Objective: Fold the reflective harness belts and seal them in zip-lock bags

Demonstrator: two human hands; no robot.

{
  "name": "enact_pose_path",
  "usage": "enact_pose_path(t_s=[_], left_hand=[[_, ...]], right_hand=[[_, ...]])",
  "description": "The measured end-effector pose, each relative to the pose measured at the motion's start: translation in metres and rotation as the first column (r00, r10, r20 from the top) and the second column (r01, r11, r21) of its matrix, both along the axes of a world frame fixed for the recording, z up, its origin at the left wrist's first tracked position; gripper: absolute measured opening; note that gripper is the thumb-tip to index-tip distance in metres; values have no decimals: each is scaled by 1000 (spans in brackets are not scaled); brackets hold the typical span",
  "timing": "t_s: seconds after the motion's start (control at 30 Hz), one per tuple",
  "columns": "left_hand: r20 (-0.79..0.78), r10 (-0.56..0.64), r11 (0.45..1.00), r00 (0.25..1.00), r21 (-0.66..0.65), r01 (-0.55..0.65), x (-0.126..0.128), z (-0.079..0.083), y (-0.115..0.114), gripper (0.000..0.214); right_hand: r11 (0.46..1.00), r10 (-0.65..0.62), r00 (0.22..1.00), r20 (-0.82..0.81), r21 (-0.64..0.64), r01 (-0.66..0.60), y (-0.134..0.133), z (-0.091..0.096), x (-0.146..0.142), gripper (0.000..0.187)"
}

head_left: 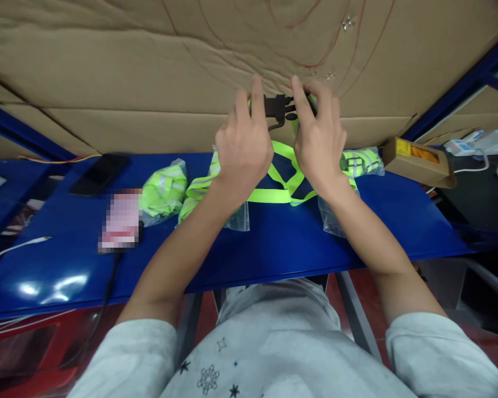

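Note:
Both of my hands are raised above the blue table (274, 243), close together in front of a cardboard wall. My left hand (243, 146) and my right hand (317, 138) pinch a small black plastic buckle (279, 106) between their fingertips. A neon yellow-green strap (282, 177) hangs from the buckle down onto the table. Fingers of both hands are curled round the buckle and strap ends.
Clear bags of folded neon straps lie on the table: one at the left (164, 190), one at the right (361, 161). A black phone (99, 172) and a blurred card (121, 220) lie left. A small cardboard box (419, 159) and white chargers (477, 142) sit right.

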State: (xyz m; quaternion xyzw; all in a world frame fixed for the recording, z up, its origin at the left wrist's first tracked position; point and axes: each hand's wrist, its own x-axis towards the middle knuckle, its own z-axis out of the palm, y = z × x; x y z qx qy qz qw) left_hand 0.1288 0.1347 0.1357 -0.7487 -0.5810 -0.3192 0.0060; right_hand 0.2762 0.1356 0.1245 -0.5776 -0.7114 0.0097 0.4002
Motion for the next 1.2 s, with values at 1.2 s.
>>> enact_pose_path(t_s=[1.2], left_hand=[[643,-659,613,390,159,774,-38,23,-4,89]], right_hand=[[785,460,476,-750,94,-612,-22,43,20,58]])
